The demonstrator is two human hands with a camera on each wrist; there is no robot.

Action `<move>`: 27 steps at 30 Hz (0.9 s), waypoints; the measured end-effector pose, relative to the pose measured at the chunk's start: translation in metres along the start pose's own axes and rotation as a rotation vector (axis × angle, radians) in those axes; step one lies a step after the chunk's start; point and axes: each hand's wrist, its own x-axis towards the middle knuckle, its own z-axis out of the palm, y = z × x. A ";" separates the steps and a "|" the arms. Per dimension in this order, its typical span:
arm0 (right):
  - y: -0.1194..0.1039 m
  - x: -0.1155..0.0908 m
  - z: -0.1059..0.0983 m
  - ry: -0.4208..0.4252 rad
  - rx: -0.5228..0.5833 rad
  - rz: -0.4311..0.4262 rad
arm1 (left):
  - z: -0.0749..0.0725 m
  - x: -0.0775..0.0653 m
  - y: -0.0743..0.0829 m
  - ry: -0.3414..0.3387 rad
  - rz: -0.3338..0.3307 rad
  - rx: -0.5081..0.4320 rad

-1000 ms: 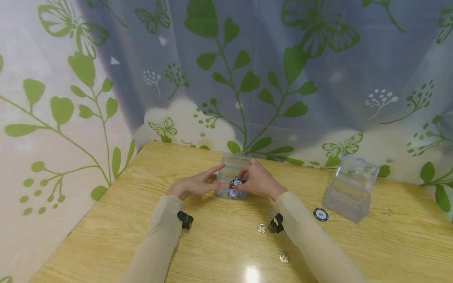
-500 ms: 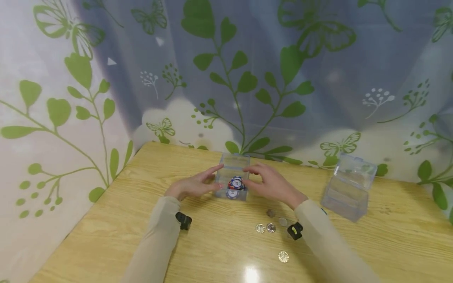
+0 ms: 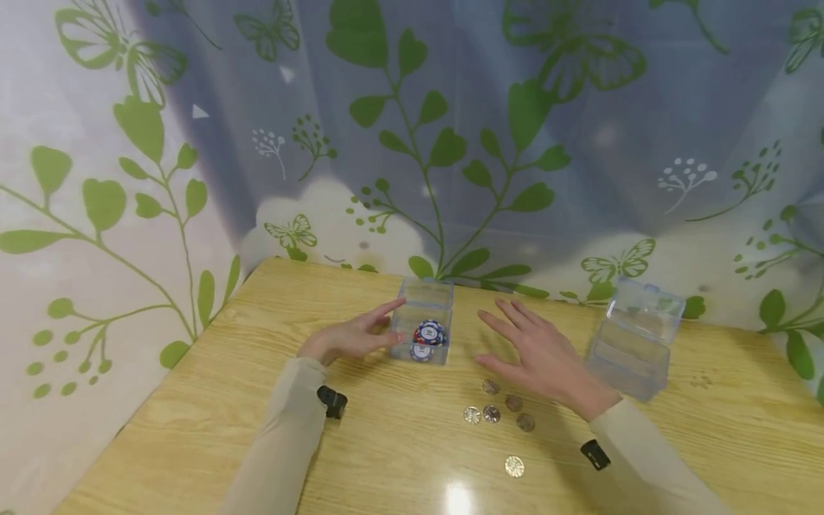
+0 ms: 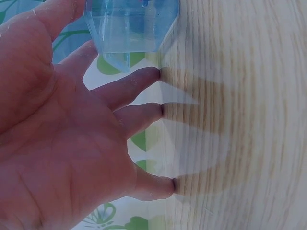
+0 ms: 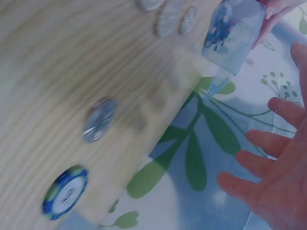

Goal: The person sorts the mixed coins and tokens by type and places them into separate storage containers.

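Observation:
My left hand [image 3: 350, 339] is at the left side of a clear plastic box [image 3: 428, 293] with its lid raised. The thumb and forefinger touch the box, while the other fingertips rest on the table in the left wrist view. Inside the box lie several blue, white and red poker chips [image 3: 430, 332]. To the right, my right hand [image 3: 543, 354] hovers with fingers spread, holding nothing. Below it are several silver coins [image 3: 491, 414]. A blue-and-white poker chip [image 5: 66, 192] on the table shows in the right wrist view; the right hand hides it in the head view.
A second clear box [image 3: 634, 357], lid raised, stands at the right beyond my right hand. One coin [image 3: 514, 466] lies nearer the front of the wooden table [image 3: 373, 443]. A leaf-patterned curtain [image 3: 450, 143] hangs along the back edge.
The right hand has let go of a chip in the left box and moved right and toward me, uncovering several coins. The left hand has stayed at the box.

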 end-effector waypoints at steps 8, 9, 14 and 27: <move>0.012 -0.017 0.001 0.021 -0.034 0.012 | -0.001 -0.004 0.003 0.001 0.013 0.013; 0.013 -0.019 0.001 0.026 -0.030 0.013 | -0.001 -0.004 0.003 0.000 0.012 0.013; 0.016 -0.027 0.001 0.040 0.011 0.032 | -0.001 -0.003 0.002 -0.005 0.018 0.021; 0.031 -0.049 -0.003 0.046 0.030 0.082 | 0.000 -0.001 -0.001 0.002 0.016 0.021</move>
